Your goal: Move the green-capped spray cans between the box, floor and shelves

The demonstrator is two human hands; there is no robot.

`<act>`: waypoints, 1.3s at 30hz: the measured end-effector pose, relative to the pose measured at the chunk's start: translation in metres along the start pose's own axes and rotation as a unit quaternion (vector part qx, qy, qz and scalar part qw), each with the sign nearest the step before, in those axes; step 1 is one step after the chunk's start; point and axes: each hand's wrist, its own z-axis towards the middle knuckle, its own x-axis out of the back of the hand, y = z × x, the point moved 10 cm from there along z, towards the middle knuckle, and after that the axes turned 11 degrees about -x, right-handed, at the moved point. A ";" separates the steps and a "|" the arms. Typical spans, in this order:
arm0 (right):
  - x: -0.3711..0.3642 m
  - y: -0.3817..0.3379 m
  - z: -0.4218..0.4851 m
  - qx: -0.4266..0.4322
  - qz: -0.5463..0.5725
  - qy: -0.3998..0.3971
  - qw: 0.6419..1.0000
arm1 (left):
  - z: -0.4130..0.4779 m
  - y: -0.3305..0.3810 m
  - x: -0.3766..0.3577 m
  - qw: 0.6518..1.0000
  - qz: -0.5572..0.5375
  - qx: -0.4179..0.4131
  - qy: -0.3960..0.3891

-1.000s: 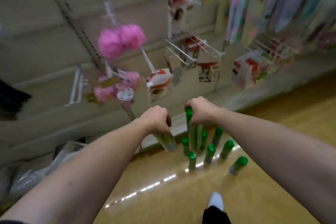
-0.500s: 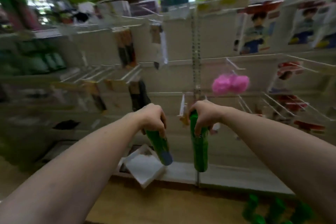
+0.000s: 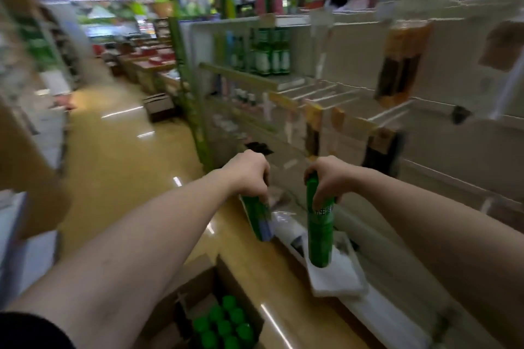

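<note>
I have both hands out in front of me in a shop aisle, each one wrapped round the top of a green can. My left hand [image 3: 249, 173] has its fingers curled over the upper end of the left can [image 3: 258, 218], which tilts with its bottom end swung away from me and shows a bluish patch low on its side. My right hand [image 3: 329, 178] grips the right can [image 3: 319, 229] by its cap end with fingers and thumb closed round it; that can hangs nearly upright, white lettering just under my fingers. The two cans sit near each other but apart, both held in the air above the tan floor [image 3: 119, 167]. Taking the cardboard box [image 3: 198, 286] at the bottom of the view as my mark: it stands open on the floor below and nearer me than the cans, with a cluster of green caps [image 3: 224, 323] packed inside. Beyond the box and to its right, just under the right can, lies a white tray [image 3: 337, 278] at the foot of the shelving [image 3: 368, 133]. Further up from the box, on a shelf board, stands a row of green bottles [image 3: 269, 54]. The whole view is blurred.
</note>
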 end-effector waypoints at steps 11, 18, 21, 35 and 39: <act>-0.075 -0.183 0.095 0.211 -0.113 -0.059 0.969 | -0.097 -0.166 -0.020 0.971 -0.044 0.234 0.005; -0.184 -0.268 0.126 0.235 -0.114 -0.127 0.957 | -0.169 -0.257 -0.079 0.944 -0.080 0.318 -0.039; -0.240 -0.298 0.137 0.243 -0.139 -0.146 0.949 | -0.198 -0.293 -0.123 0.935 -0.102 0.330 -0.074; -0.555 -0.284 0.202 0.168 -0.138 -0.254 0.942 | -0.272 -0.405 -0.417 0.903 -0.225 0.347 -0.121; -0.654 -0.246 0.215 0.160 -0.142 -0.295 0.931 | -0.288 -0.414 -0.522 0.882 -0.256 0.381 -0.109</act>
